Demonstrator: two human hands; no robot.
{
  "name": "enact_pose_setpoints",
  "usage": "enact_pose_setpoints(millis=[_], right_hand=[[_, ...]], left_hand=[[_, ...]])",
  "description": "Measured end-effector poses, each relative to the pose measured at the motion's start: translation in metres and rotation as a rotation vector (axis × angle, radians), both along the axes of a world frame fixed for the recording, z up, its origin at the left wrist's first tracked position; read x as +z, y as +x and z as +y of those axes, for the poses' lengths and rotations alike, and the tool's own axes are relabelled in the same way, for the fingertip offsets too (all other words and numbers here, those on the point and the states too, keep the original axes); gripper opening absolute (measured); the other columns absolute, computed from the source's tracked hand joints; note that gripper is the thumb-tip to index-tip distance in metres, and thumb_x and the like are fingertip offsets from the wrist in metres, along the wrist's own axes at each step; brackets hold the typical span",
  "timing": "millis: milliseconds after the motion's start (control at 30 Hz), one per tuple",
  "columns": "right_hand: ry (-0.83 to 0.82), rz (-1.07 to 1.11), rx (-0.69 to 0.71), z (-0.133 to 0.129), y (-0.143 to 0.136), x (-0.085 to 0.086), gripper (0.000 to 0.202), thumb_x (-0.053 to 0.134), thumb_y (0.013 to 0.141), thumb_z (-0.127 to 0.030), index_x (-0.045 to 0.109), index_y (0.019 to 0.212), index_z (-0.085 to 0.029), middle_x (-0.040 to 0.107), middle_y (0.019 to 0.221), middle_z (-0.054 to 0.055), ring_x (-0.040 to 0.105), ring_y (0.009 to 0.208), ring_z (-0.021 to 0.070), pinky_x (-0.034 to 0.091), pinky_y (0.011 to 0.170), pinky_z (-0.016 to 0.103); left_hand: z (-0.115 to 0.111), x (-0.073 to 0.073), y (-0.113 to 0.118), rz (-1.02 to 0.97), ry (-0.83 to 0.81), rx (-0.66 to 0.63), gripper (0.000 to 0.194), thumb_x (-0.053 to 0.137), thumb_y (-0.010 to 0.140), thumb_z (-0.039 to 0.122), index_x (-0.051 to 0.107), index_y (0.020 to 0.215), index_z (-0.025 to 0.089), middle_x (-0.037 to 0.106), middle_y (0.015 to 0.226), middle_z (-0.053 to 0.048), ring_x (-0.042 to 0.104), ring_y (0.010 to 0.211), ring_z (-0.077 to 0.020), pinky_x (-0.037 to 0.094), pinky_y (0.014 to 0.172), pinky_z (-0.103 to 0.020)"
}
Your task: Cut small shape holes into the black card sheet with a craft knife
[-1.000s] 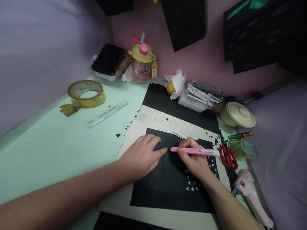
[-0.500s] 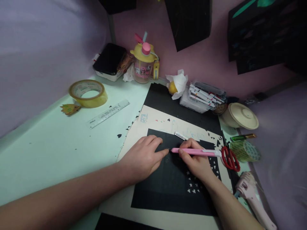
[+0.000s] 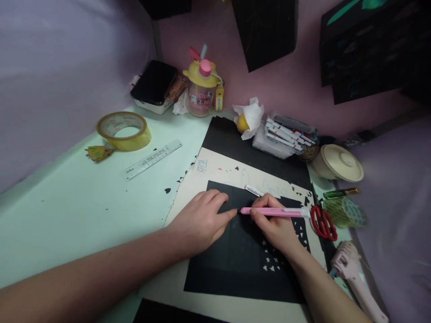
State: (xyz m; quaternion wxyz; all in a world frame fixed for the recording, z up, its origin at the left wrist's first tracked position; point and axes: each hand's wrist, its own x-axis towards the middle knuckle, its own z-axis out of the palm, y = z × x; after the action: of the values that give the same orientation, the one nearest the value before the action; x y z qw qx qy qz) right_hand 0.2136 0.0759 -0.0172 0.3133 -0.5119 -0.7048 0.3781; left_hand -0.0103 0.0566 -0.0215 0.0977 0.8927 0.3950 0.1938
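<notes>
My left hand (image 3: 202, 220) lies with its fingers stretched over the left part of a black sheet of paper (image 3: 215, 273), pressing it down. Between the fingers of my right hand (image 3: 274, 224) is a slim pink craft knife (image 3: 266, 211), its dark tip touching the sheet just beside my left fingertips. Small star and triangle cut-outs show in the sheet's right side, partly hidden by my right hand. A white pen (image 3: 253, 190) lies at the sheet's upper edge, one end covered by that hand. Beneath the sheet is a cream board (image 3: 188, 206) with blue marks.
Left of the board lie a clear ruler (image 3: 153, 159) and a yellow tape roll (image 3: 134, 140). Red scissors (image 3: 323, 223), a green tape roll (image 3: 343, 211) and a glue gun (image 3: 353, 273) line the right side. A drinking bottle (image 3: 201, 96) and a pen box (image 3: 284, 137) stand behind.
The rear end of the craft knife has shifted very slightly, and its tip stays at the same place. My left hand has not visibly moved.
</notes>
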Motion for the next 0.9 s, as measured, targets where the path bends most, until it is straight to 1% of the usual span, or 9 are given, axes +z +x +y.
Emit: enact_pose_setpoints(millis=[200,467,900], right_hand=[[-0.019,-0.017,0.003,0.0006,-0.0006,0.0019,0.015,0.057,0.084,-0.026,0.05,0.072,-0.021,0.055,0.068,0.0,0.05,0.062,0.0156,0.039,0.058,0.029],[-0.047,0.013,-0.017,0.003,-0.0043,0.0055,0.016,0.058,0.084,-0.026,0.05,0.071,-0.021,0.054,0.065,-0.001,0.05,0.061,0.0154,0.038,0.058,0.029],[-0.008,0.007,-0.019,0.0038,-0.0025,0.0043,0.017,0.058,0.084,-0.026,0.05,0.07,-0.021,0.054,0.065,-0.002,0.049,0.062,0.0145,0.038,0.06,0.028]], left_hand=[[-0.0008,-0.0007,-0.0004,-0.008,0.007,0.004,0.031,0.05,0.087,0.019,0.059,0.117,0.022,0.053,0.11,-0.012,0.048,0.105,-0.0272,0.047,0.083,-0.044],[-0.0002,0.0,0.0004,-0.005,-0.007,0.001,0.031,0.05,0.088,0.019,0.06,0.117,0.023,0.053,0.11,-0.011,0.047,0.106,-0.0273,0.046,0.084,-0.044],[-0.0002,0.0004,-0.0003,0.018,-0.028,-0.004,0.032,0.047,0.09,0.021,0.059,0.12,0.024,0.051,0.112,-0.011,0.046,0.108,-0.027,0.046,0.084,-0.042]])
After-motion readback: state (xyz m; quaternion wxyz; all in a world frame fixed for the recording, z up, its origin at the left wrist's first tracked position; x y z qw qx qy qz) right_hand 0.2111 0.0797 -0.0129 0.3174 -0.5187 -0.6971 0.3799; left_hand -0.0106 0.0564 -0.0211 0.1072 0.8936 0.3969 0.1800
